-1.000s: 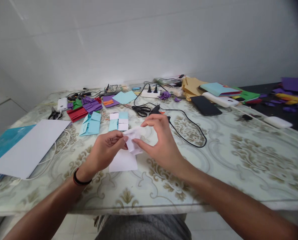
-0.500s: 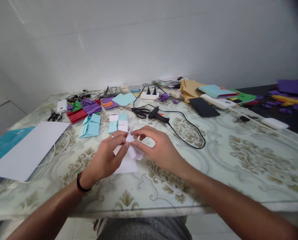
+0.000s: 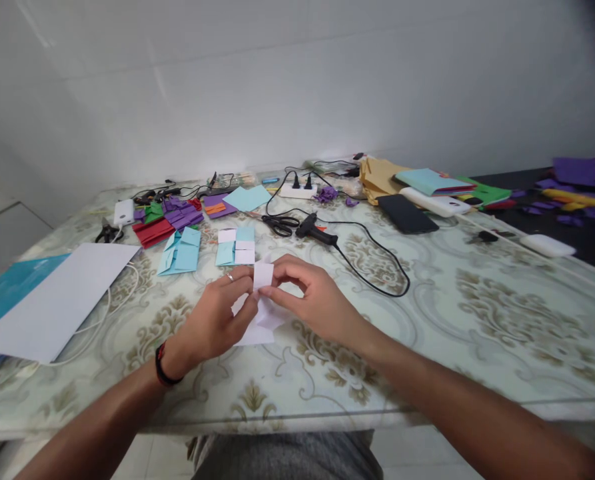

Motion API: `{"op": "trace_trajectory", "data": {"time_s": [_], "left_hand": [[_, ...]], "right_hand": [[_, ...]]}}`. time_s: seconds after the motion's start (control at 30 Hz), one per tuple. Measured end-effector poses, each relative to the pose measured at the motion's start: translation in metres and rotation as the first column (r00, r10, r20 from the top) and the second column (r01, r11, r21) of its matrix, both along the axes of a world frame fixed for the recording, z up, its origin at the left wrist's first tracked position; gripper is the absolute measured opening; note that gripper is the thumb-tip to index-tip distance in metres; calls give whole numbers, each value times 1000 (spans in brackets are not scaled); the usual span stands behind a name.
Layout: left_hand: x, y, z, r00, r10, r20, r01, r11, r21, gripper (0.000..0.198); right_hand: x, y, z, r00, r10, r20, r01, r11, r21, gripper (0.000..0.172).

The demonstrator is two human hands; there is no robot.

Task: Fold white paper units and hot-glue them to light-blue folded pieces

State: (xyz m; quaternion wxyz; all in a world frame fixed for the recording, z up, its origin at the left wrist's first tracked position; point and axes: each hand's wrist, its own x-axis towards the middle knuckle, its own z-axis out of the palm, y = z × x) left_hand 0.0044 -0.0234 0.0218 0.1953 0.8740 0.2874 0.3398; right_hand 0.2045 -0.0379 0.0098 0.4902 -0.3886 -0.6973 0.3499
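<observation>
Between my two hands is a folded piece of white paper (image 3: 263,276), held up a little above the table. My left hand (image 3: 226,303) pinches its left side between thumb and fingers; a ring is on one finger. My right hand (image 3: 310,293) pinches the right side, thumb in front and fingers behind. Another white paper sheet (image 3: 257,335) lies flat on the table below them. Just beyond my hands rest a folded white and light-blue paper piece (image 3: 236,247) and a folded light-blue paper piece (image 3: 180,252).
Scissors (image 3: 280,225) and a black glue gun (image 3: 317,231) with a looping cord lie behind my hands. White sheets (image 3: 62,303) are stacked at left. A black phone (image 3: 408,215), a white power strip (image 3: 298,191) and purple folded papers (image 3: 182,213) sit farther back.
The folded white paper has turned so that a flat rectangular face now stands upright between my fingertips. Both hands have shifted only slightly and keep their pinch.
</observation>
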Motion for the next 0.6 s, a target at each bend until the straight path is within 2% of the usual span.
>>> {"op": "trace_trajectory", "data": {"time_s": [0.13,0.33,0.6], "left_hand": [[-2,-1,-2,992,99,-74,-101,995,-25,26],[-2,-4,-1,985,116,-124,-144,960,-241,36],[-2,-3,1,986,136,-98,-160,939,-304,33]], "right_hand": [[-1,-3,3,996,-40,79,40,999,0,12],[-3,-4,1,983,-114,147,90,983,160,17],[-4,-6,-4,980,-59,188,-9,940,340,17]]}}
